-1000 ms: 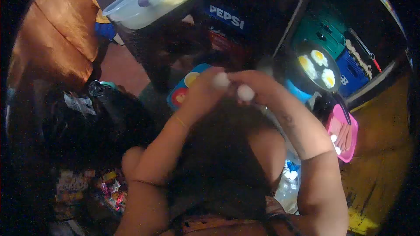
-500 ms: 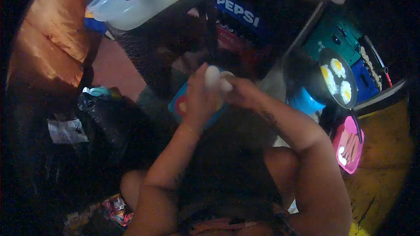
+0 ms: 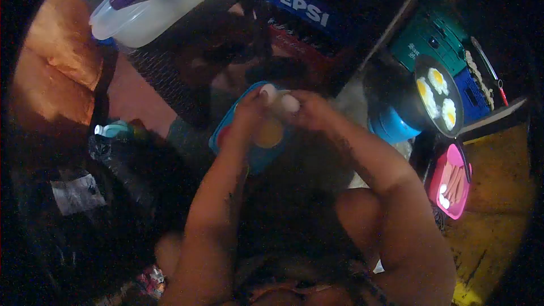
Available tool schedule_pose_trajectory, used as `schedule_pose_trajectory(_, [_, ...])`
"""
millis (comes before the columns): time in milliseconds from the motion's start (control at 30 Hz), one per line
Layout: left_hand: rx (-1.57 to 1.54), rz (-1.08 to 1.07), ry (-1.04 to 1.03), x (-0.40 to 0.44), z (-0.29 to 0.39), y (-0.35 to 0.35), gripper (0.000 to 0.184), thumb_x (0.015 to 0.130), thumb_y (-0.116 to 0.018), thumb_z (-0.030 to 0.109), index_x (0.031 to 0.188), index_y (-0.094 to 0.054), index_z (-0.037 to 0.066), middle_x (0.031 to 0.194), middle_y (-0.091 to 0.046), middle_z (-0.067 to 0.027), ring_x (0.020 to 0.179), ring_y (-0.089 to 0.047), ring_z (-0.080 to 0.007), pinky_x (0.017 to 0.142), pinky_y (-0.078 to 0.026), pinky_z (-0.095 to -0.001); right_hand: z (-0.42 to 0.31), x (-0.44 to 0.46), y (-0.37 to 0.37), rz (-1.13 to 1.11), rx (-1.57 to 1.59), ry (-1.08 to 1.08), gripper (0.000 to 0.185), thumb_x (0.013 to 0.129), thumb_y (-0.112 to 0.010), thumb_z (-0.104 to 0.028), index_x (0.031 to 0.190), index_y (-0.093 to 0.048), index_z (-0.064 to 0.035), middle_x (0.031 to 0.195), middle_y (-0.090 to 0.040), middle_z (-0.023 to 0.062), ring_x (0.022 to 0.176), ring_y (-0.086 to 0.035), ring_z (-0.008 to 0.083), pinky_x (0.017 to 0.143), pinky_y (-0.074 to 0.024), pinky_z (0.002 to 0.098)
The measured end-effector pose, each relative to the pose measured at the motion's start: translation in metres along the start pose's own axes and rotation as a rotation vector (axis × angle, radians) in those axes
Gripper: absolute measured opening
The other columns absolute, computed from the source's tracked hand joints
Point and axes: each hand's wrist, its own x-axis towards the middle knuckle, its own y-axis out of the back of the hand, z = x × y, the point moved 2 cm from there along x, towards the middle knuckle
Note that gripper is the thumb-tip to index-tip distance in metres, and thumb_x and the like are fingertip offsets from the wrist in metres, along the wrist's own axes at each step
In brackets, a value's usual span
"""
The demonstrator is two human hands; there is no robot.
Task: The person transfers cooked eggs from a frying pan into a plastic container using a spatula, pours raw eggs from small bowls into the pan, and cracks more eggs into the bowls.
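Note:
My left hand (image 3: 252, 107) is closed around a white egg (image 3: 268, 90), its end showing at my fingertips. Close beside it, my right hand (image 3: 309, 110) grips another white, rounded piece that looks like an egg (image 3: 290, 103). Both hands are over a blue tray (image 3: 225, 120) in front of me. Inside the tray lie a yellowish round thing (image 3: 268, 135) and something red (image 3: 224, 136), partly covered by my left forearm. Dim light and blur hide fine detail at the fingers.
To the right, a frying pan (image 3: 420, 76) holds fried eggs above a blue gas cylinder (image 3: 394, 127). A pink tray (image 3: 435, 187) carries sausages and white pieces. A clear plastic tub (image 3: 147, 28) stands at upper left; a black bag (image 3: 124, 164) is at left.
The two white pieces have come lower and a little apart, with my left hand turned and more of the yellowish round thing uncovered. The whole view has shifted slightly.

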Motion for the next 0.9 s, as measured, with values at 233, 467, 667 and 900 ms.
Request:
schedule_pose_trajectory(233, [0.150, -0.183, 0.162, 0.033, -0.018, -0.014, 0.040, 0.100, -0.051, 0.030, 0.132, -0.055, 0.006, 0.116, -0.065, -0.0075, 0.093, -0.063, -0.0173, 0.076, -0.053, -0.0307, -0.034, -0.015, -0.004, 0.145, -0.776, 0.238, 0.029, 0.089, -0.066, -0.020, 0.116, -0.062, -0.0106, 0.107, -0.066, 0.0046, 0.098, -0.062, 0.0171, 0.077, -0.0538, 0.0344])
schedule_pose_trajectory(467, [0.154, -0.344, 0.158, 0.048, -0.027, -0.020, 0.041, 0.093, -0.059, 0.018, 0.132, -0.056, 0.005, 0.117, -0.064, -0.0076, 0.097, -0.062, -0.0186, 0.080, -0.052, -0.0309, -0.036, 0.039, 0.035, 0.145, -1.278, 0.378, 0.043, 0.079, -0.077, -0.015, 0.119, -0.063, -0.0088, 0.102, -0.068, 0.0055, 0.088, -0.063, 0.0157, 0.076, -0.0530, 0.0319])
schedule_pose_trajectory(667, [0.485, -0.327, -0.208, 0.053, -0.038, -0.027, 0.044, 0.087, -0.062, 0.008, 0.130, -0.056, 0.003, 0.118, -0.065, -0.0117, 0.102, -0.063, -0.0223, 0.090, -0.051, -0.0348, -0.034, 0.034, 0.031, 0.226, -1.432, 0.492, 0.052, 0.072, -0.082, -0.020, 0.119, -0.064, -0.0057, 0.104, -0.070, 0.0095, 0.093, -0.066, 0.0193, 0.083, -0.0542, 0.0357])
schedule_pose_trajectory(900, [0.012, -0.311, 0.238, 0.065, -0.059, -0.052, 0.035, 0.089, -0.061, 0.017, 0.117, -0.058, -0.004, 0.111, -0.065, -0.0234, 0.102, -0.064, -0.0349, 0.090, -0.050, -0.0421, -0.027, 0.026, 0.017, 0.403, -1.918, 0.433, 0.048, 0.075, -0.076, -0.036, 0.116, -0.067, -0.0134, 0.106, -0.071, 0.0136, 0.097, -0.069, 0.0324, 0.085, -0.0543, 0.0444])
